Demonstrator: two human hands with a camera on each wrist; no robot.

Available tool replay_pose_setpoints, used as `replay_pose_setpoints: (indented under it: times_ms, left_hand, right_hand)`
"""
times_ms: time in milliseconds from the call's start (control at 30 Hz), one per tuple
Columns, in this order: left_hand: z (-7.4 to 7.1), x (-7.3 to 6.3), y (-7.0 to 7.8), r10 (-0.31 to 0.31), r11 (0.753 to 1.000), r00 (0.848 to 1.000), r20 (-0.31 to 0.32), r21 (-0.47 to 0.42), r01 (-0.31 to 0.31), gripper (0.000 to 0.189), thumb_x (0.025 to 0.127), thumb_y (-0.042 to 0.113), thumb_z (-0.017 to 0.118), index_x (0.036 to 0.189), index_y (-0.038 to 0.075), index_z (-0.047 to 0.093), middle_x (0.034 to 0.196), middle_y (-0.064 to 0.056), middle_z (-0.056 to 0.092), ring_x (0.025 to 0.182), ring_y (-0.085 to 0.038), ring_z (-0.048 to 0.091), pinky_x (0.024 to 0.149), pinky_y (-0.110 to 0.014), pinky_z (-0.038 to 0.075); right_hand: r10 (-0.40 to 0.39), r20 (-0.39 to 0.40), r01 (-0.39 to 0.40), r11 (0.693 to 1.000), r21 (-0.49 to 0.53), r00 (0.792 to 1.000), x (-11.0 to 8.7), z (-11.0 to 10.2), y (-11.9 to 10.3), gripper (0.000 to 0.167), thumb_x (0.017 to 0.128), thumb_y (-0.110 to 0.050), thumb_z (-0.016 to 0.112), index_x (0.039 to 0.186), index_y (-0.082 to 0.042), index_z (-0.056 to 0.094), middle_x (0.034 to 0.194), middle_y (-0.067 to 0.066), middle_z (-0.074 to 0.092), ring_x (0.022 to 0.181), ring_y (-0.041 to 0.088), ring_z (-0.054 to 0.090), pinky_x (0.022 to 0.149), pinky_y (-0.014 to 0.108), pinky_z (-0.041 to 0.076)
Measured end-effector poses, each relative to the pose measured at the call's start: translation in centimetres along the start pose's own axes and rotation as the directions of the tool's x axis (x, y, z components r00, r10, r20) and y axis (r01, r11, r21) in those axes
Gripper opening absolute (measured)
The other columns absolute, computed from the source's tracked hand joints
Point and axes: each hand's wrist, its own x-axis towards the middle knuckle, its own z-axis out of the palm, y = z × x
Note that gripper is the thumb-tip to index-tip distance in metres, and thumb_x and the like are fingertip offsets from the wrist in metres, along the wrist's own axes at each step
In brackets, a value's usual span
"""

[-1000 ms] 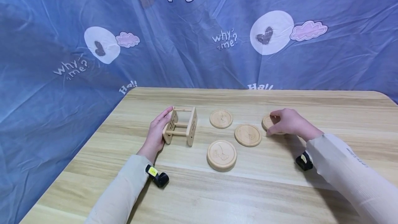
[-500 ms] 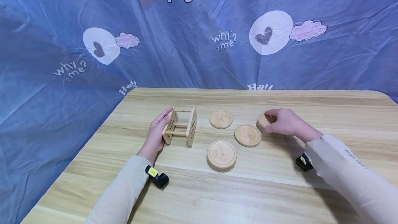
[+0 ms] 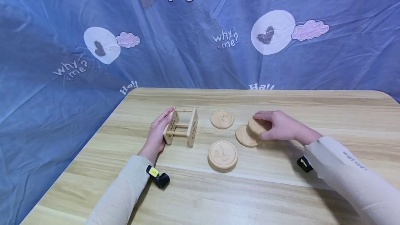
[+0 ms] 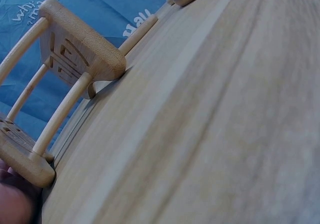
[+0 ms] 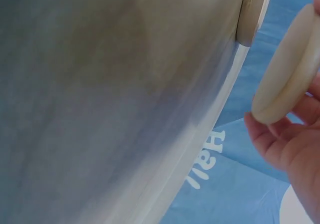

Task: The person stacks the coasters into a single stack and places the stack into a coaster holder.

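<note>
Wooden rack (image 3: 192,128), left hand (image 3: 157,131) outstretched along its side; raised coaster (image 3: 258,126), right hand (image 3: 282,126) pinching its rim: apparent transfer step, next likely calling for alignment with rack

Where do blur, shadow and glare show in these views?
Head view: shadow under the right sleeve, pale sheen on the tabletop; left wrist view: left hand blurred at lower left, tabletop softening rightward; right wrist view: tabletop dim and out of focus, held wooden disc clearer.
</note>
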Motion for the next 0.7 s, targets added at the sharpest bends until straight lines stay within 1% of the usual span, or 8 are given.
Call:
replay_pose_setpoints:
  times_ms: [67,167,467,700]
  left_hand:
    - [0.0,0.0,0.0,-0.001,1.0,1.0,-0.003,0.002,0.001,0.041,0.095,0.019,0.048,0.136,0.014,0.047,0.142,-0.003,0.043,0.123,-0.023,0.045,0.092,-0.026,0.048]
    - [0.0,0.1,0.0,0.001,1.0,1.0,0.0,0.008,-0.001,0.042,0.095,0.02,0.048,0.136,0.013,0.046,0.143,-0.004,0.042,0.124,-0.023,0.045,0.092,-0.026,0.048]
    - [0.1,0.0,0.1,0.007,1.0,1.0,0.001,0.003,-0.007,0.042,0.095,0.02,0.048,0.137,0.014,0.046,0.142,-0.003,0.043,0.122,-0.023,0.046,0.09,-0.026,0.049]
    - [0.1,0.1,0.0,0.006,1.0,1.0,-0.005,-0.005,-0.006,0.041,0.095,0.019,0.048,0.136,0.013,0.047,0.141,-0.003,0.044,0.122,-0.021,0.045,0.091,-0.024,0.048]
  right_hand:
    - [-0.04,-0.002,0.04,0.999,0.003,0.999,0.1,0.2,0.0,0.064,0.064,-0.016,0.07,0.121,0.007,0.056,0.124,0.027,0.055,0.114,0.041,0.052,0.097,0.052,0.042]
    - [-0.077,0.0,0.077,0.997,0.012,0.997,0.2,0.5,-0.2,0.063,0.064,-0.015,0.071,0.121,0.006,0.057,0.124,0.025,0.056,0.114,0.04,0.052,0.097,0.051,0.042]
    - [-0.123,0.024,0.121,0.991,0.06,0.992,0.5,0.8,-1.8,0.065,0.063,-0.013,0.071,0.123,0.005,0.055,0.128,0.026,0.052,0.119,0.043,0.047,0.101,0.053,0.037]
    - [-0.212,0.011,0.211,0.976,0.06,0.977,0.6,1.4,-3.4,0.065,0.063,-0.016,0.073,0.122,0.004,0.057,0.126,0.024,0.054,0.117,0.042,0.049,0.1,0.054,0.038]
